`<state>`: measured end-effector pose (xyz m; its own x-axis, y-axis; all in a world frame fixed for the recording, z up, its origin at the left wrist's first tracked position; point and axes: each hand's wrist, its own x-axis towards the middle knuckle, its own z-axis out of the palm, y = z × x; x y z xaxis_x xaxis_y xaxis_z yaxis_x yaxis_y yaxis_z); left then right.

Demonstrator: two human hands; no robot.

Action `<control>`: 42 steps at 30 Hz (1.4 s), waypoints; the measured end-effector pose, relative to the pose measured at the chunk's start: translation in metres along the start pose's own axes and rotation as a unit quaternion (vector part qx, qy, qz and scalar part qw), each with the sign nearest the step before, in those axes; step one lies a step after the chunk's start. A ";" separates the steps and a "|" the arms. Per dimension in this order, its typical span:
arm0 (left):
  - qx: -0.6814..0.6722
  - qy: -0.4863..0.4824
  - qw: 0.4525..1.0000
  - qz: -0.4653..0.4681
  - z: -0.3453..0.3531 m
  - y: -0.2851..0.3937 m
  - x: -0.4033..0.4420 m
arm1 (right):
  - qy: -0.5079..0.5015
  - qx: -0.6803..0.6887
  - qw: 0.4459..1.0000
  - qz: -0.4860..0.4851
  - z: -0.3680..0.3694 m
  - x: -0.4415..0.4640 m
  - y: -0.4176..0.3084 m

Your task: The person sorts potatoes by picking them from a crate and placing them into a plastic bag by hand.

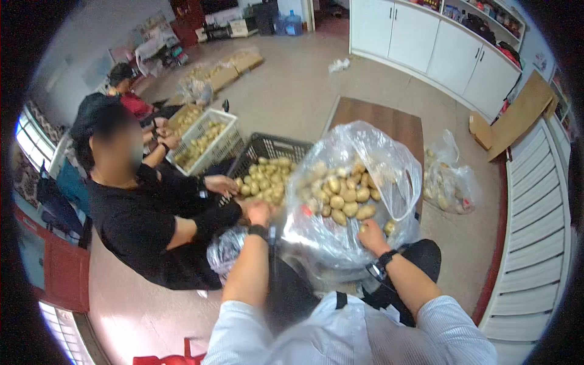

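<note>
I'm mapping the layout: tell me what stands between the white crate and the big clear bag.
In the head view, a black crate of potatoes stands between the white crate and the clear bag.

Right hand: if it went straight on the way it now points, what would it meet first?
Most likely the near potatoes in the clear plastic bag, just ahead of the right hand; depth is hard to judge here, so a fold of the bag could come first.
</note>
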<state>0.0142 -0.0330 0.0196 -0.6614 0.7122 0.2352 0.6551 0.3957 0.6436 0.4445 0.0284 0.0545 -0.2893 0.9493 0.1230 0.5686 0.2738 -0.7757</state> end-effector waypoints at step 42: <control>-0.512 -0.220 0.774 -0.301 -0.045 0.127 -0.022 | -0.278 0.463 0.797 0.269 -0.013 0.008 -0.102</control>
<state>0.0953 -0.0248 0.1290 -0.3988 0.7954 -0.4565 -0.5048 0.2252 0.8333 0.3944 0.0097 0.1430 -0.6390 0.6042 -0.4760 -0.0124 -0.6269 -0.7790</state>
